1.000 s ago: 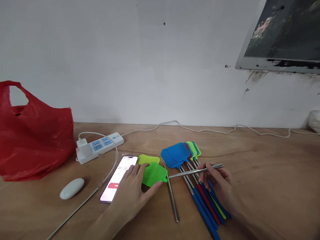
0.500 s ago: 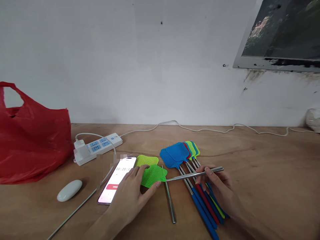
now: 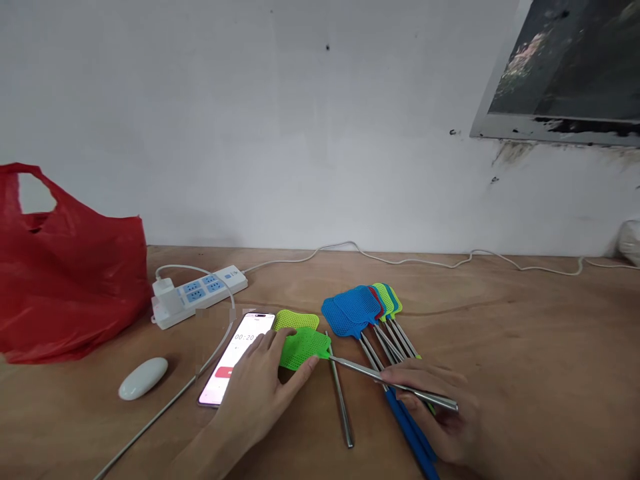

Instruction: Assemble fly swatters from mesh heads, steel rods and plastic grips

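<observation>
My left hand [image 3: 267,380] grips a green perforated fly swatter head [image 3: 304,348] between thumb and fingers. A thin metal rod [image 3: 357,367] runs from that head to the right. My right hand [image 3: 437,400] is closed around the rod near its thicker end. Under the rod lies a second metal rod [image 3: 341,400], leading up toward a yellow-green swatter head [image 3: 299,320] on the table. A fanned pile of fly swatters with blue heads [image 3: 351,310], plus red and yellow-green ones, lies beside it. Blue handles [image 3: 413,430] of the pile show below my right hand, which covers others.
A lit phone [image 3: 240,360] showing a timer lies partly behind my left hand. Further left are a white mouse [image 3: 143,379], a white power strip [image 3: 200,293] with cables and a red plastic bag [image 3: 70,273]. A wall stands behind the wooden table [image 3: 525,320].
My right hand has moved down and toward me, so the rod now slants downward to the right. My left hand keeps hold of the green head, which has turned slightly.
</observation>
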`<state>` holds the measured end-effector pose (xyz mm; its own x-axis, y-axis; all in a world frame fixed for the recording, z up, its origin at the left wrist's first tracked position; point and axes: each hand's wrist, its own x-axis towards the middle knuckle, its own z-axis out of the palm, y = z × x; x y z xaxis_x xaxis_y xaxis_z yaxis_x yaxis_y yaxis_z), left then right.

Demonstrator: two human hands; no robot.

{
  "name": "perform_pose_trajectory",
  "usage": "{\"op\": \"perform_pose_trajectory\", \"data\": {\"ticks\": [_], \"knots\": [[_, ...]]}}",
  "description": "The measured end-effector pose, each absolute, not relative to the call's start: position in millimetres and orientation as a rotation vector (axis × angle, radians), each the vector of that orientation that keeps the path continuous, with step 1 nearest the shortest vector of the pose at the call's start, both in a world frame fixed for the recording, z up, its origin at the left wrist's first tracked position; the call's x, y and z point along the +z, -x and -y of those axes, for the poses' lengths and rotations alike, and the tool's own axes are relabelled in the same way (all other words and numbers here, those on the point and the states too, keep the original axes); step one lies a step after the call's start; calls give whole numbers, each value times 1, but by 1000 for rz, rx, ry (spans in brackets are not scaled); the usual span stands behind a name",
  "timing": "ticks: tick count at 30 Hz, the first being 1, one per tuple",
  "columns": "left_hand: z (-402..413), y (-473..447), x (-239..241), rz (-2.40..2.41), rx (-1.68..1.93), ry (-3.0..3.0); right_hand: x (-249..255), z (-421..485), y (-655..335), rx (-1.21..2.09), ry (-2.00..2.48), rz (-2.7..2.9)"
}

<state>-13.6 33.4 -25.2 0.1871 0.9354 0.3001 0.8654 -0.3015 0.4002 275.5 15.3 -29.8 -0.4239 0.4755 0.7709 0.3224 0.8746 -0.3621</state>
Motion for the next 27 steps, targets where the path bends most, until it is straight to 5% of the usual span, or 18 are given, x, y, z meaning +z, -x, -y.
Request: {"op": "perform_pose_trajectory", "data": {"ticks": [27], "knots": [[-30,13,-24,-1662,860,-2227,-25,-18,-278,482,591,2156]]}}
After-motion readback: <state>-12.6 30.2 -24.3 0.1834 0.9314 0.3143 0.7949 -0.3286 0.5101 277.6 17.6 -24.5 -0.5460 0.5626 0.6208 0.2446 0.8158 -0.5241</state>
